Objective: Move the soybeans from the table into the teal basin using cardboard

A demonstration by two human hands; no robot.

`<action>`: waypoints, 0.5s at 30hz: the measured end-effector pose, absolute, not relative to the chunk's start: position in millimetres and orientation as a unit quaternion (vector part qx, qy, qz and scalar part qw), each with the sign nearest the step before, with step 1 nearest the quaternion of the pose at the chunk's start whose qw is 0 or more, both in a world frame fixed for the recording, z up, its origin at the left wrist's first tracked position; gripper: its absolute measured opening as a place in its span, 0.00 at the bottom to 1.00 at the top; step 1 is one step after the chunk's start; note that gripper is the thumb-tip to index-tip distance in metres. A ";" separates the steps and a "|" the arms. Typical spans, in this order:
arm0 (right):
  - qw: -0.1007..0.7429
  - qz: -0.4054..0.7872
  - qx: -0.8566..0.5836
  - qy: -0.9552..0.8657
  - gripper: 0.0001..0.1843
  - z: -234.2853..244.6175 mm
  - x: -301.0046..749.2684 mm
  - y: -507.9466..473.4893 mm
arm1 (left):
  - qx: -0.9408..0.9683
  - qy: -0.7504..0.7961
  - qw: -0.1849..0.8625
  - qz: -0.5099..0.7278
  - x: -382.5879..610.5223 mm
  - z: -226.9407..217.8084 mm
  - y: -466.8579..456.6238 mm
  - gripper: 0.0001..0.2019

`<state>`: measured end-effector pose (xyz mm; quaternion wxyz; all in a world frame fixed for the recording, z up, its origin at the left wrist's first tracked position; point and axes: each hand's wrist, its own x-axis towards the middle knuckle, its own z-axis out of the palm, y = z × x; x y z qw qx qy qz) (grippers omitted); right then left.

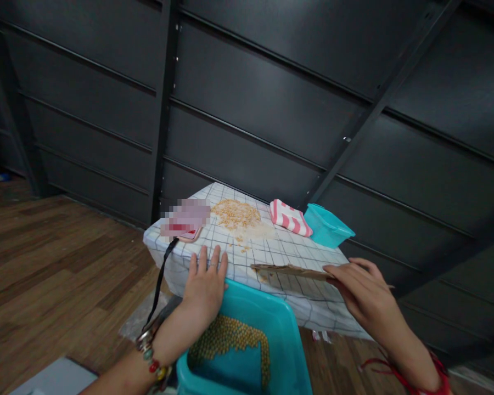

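My left hand [206,282] rests at the near edge of a small table covered by a white grid-patterned cloth [296,252], thumb hooked on the rim of a teal plastic tub [271,323] held below the edge; its fingers lie flat on the cloth. The tub holds a layer of yellow grains [226,337]. My right hand [364,293] pinches a flat strip of brown cardboard [290,270] that lies level over the cloth. A pile of pale grains [235,213] sits at the far side of the table, with a few strays nearer.
A red-and-white striped cloth [290,218] and a smaller teal container [327,225] sit at the table's far right. A blurred pink object [185,219] with a black strap [160,280] hangs off the left corner. Dark panelled wall behind; wooden floor around.
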<state>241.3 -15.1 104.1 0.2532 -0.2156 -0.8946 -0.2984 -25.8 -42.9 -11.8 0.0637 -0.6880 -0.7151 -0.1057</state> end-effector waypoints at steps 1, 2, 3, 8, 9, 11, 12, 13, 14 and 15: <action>0.253 -0.294 -0.211 -0.897 0.12 105.3 241.6 -17.1 | -0.687 -0.716 0.064 -0.105 -26.1 -11.8 -42.6 0.28; 0.252 -0.292 -0.209 -0.899 0.12 106.6 242.6 -18.7 | -0.687 -0.717 0.064 -0.103 -26.2 -11.6 -42.4 0.28; 0.253 -0.293 -0.207 -0.899 0.13 107.8 244.2 -19.9 | -0.686 -0.718 0.065 -0.101 -26.2 -11.1 -42.1 0.28; 0.258 -0.335 -0.231 -0.876 0.11 108.4 257.7 -14.6 | -0.687 -0.719 0.066 -0.081 -23.1 -4.3 -40.9 0.27; 0.257 -0.345 -0.240 -0.870 0.11 107.5 260.4 -12.7 | -0.687 -0.720 0.064 -0.076 -21.8 -2.6 -40.6 0.27; 0.247 -0.352 -0.256 -0.866 0.11 105.3 265.1 -10.5 | -0.688 -0.721 0.056 -0.064 -18.6 0.7 -40.0 0.27; 0.241 -0.348 -0.261 -0.868 0.11 104.4 266.8 -10.6 | -0.688 -0.721 0.053 -0.058 -16.9 2.0 -39.7 0.27; 0.238 -0.341 -0.263 -0.871 0.11 103.6 268.0 -11.6 | -0.689 -0.722 0.051 -0.051 -15.1 3.0 -39.4 0.27; 0.236 -0.334 -0.264 -0.873 0.11 103.1 268.7 -13.3 | -0.689 -0.721 0.051 -0.046 -13.4 3.7 -39.1 0.27; 0.237 -0.328 -0.264 -0.876 0.11 102.8 269.0 -15.5 | -0.690 -0.721 0.053 -0.041 -11.7 4.1 -38.9 0.27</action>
